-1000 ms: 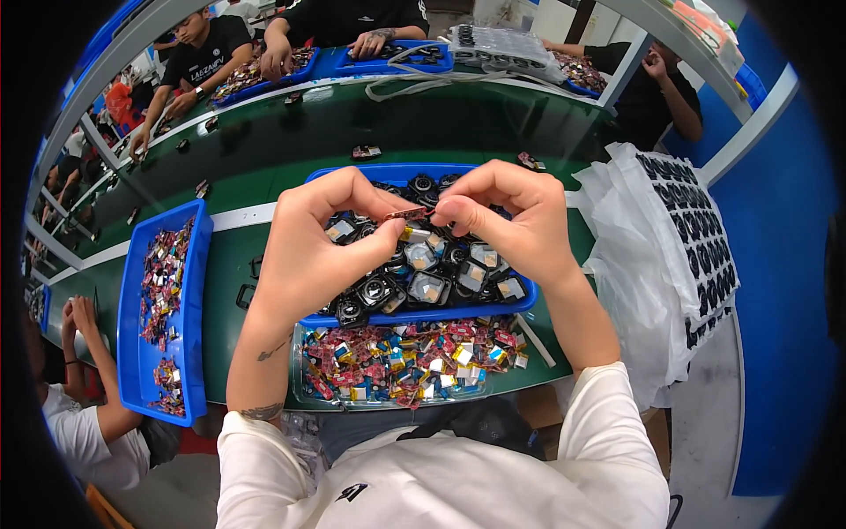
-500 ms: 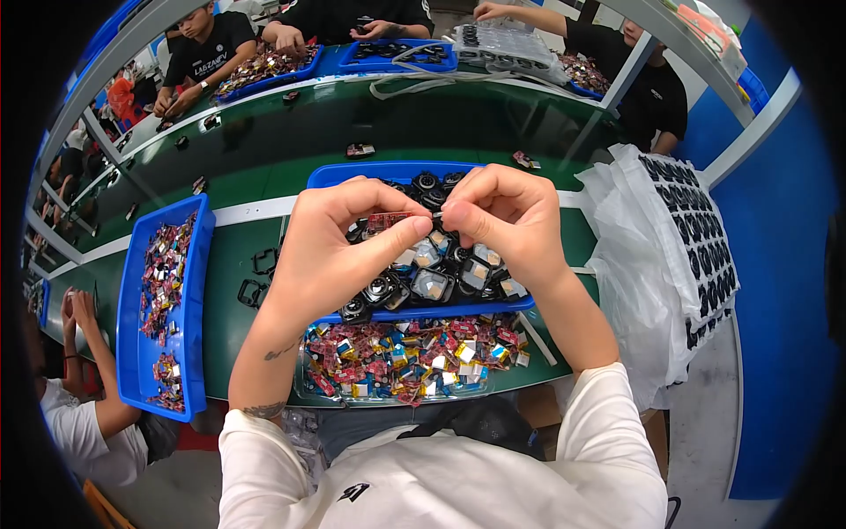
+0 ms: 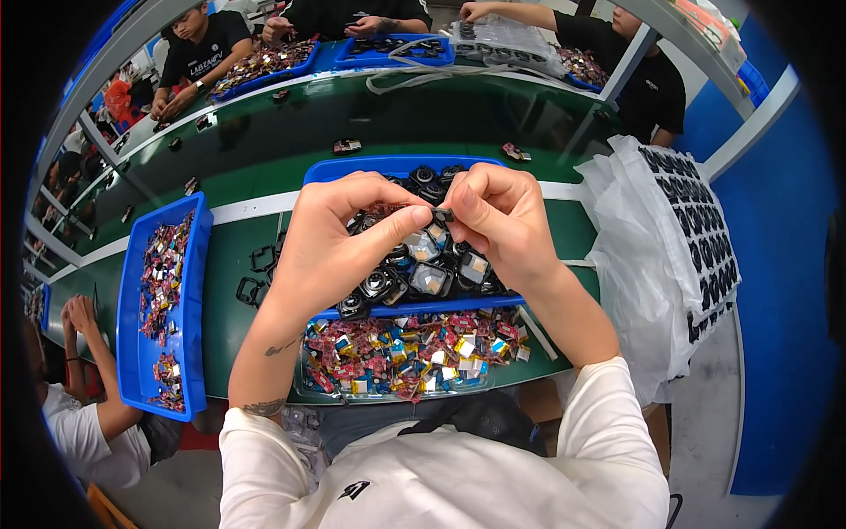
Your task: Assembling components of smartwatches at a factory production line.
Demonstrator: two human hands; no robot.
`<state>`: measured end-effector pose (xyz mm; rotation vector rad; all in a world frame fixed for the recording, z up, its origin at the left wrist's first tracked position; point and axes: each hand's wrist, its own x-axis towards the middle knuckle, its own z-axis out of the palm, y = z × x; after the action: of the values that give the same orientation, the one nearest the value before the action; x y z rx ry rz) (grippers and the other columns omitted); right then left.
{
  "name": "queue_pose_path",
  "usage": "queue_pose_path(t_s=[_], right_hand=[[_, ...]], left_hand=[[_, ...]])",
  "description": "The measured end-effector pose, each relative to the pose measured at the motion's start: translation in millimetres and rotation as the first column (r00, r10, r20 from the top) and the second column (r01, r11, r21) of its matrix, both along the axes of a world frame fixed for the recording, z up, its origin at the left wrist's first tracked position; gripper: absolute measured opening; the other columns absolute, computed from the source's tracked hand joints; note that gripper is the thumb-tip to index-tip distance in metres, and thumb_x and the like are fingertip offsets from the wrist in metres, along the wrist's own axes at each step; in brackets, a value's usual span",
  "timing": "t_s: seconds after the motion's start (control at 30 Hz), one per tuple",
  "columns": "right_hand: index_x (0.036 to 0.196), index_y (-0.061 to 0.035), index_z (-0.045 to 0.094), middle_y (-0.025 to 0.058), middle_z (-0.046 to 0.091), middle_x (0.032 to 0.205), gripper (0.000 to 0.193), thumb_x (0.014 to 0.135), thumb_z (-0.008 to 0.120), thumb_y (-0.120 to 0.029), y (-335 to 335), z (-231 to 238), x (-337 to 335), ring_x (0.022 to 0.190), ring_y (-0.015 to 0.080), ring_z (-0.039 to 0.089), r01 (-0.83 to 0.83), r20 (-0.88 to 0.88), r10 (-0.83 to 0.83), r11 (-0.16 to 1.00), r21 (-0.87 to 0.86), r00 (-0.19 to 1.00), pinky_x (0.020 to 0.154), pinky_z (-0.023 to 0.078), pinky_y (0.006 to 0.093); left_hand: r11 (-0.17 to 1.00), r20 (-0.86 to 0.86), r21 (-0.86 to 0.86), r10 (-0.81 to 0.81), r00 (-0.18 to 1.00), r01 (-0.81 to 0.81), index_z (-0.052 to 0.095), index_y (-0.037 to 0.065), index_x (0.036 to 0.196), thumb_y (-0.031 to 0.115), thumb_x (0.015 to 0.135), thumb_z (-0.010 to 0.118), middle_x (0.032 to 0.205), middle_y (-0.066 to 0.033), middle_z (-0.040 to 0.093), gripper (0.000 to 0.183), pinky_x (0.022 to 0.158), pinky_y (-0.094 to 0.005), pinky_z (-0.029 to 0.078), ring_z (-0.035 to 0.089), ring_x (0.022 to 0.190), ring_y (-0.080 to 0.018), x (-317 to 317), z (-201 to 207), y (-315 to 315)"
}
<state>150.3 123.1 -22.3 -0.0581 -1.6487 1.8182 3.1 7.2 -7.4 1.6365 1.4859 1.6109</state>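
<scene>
Over a blue tray (image 3: 414, 311) of black round-fronted housings (image 3: 377, 283), my two hands meet at their fingertips. My left hand (image 3: 330, 238) is closed in a pinch, with a red circuit board (image 3: 379, 212) showing partly behind its thumb and fingers. Thumb and forefinger of my right hand (image 3: 509, 220) are pressed together on a small black part (image 3: 441, 214), which also touches the left fingertips. How the board and the black part join is hidden by the fingers. Below the tray lies a clear bin (image 3: 304, 379) heaped with red boards and silver, yellow and blue pieces (image 3: 410, 353).
A long blue tray (image 3: 201, 264) of red boards stands at left, near loose black frames (image 3: 253, 290). Stacked trays of black parts (image 3: 696, 220) with white plastic film (image 3: 630, 264) are at right. Assemblies (image 3: 347, 145) lie on the green belt (image 3: 423, 119); co-workers sit beyond and at left.
The small black part now shows between my fingertips, and my right hand has tilted and shifted slightly left. Less of the red board shows. Assemblies on the belt have moved a little left.
</scene>
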Motion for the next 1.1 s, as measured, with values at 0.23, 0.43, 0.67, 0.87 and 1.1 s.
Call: queue_pose_path(t_s=[0.23,0.43,0.67,0.87,1.1], right_hand=[[0.071,-0.0057,0.055,0.0026,0.057,0.072,0.025,0.09,0.06,-0.021,3.2,1.1,3.2,0.054,0.0053,0.051,-0.08,0.035,0.081,0.996,-0.036,0.996,0.045,0.031,0.0173],[0.077,-0.0058,0.055,0.001,0.054,0.063,0.023,0.089,0.063,-0.024,10.0,-4.1,0.1,0.051,0.0038,0.041,-0.422,0.001,0.452,0.833,-0.357,0.892,0.046,0.03,0.0174],[0.092,-0.0058,0.062,0.0044,0.06,0.077,0.012,0.081,0.064,-0.009,45.9,-10.5,-9.7,0.062,0.0118,0.056,0.256,0.06,-0.545,0.485,0.836,0.836,0.054,0.044,0.0244],[0.086,-0.0097,0.068,0.0064,0.059,0.086,0.015,0.074,0.069,-0.018,49.9,-38.1,-17.2,0.087,0.0257,0.057,-0.142,0.242,-0.553,0.218,0.966,0.797,0.073,0.048,0.037],[0.077,-0.005,0.063,0.0058,0.059,0.079,0.022,0.067,0.076,-0.02,43.7,-51.2,-25.9,0.087,0.0217,0.059,-0.18,0.349,-0.446,0.378,0.908,0.824,0.074,0.049,0.0346]], left_hand=[[1.0,0.017,-0.011,0.011,1.0,-0.011,0.068,-0.002,0.084,0.009,0.078,0.07,0.076,-0.007,0.066,0.013,0.064,-0.023,0.046,0.06,0.07,-0.0107,2.5,1.6,-1.3],[0.983,-0.01,0.062,-0.174,0.985,0.174,0.065,-0.002,0.083,0.006,0.079,0.068,0.079,-0.0062,0.064,0.01,0.065,-0.0231,0.046,0.06,0.071,-0.0107,-1.5,0.4,-0.9],[0.993,0.097,0.092,-0.088,0.991,0.079,0.065,-0.003,0.086,0.005,0.083,0.066,0.077,-0.0012,0.061,0.008,0.062,-0.0193,0.043,0.055,0.07,-0.0057,-7.5,10.7,-6.7],[0.998,0.143,0.054,-0.047,0.989,0.039,0.064,-0.003,0.085,0.007,0.084,0.066,0.073,0.0005,0.06,0.01,0.06,-0.018,0.041,0.052,0.066,-0.0043,-15.3,16.0,-12.7],[0.99,-0.017,0.143,-0.006,1.0,0.008,0.064,-0.003,0.08,0.006,0.08,0.068,0.094,-0.0072,0.061,0.01,0.063,-0.0181,0.041,0.053,0.072,-0.0056,-17.0,15.9,-9.5]])
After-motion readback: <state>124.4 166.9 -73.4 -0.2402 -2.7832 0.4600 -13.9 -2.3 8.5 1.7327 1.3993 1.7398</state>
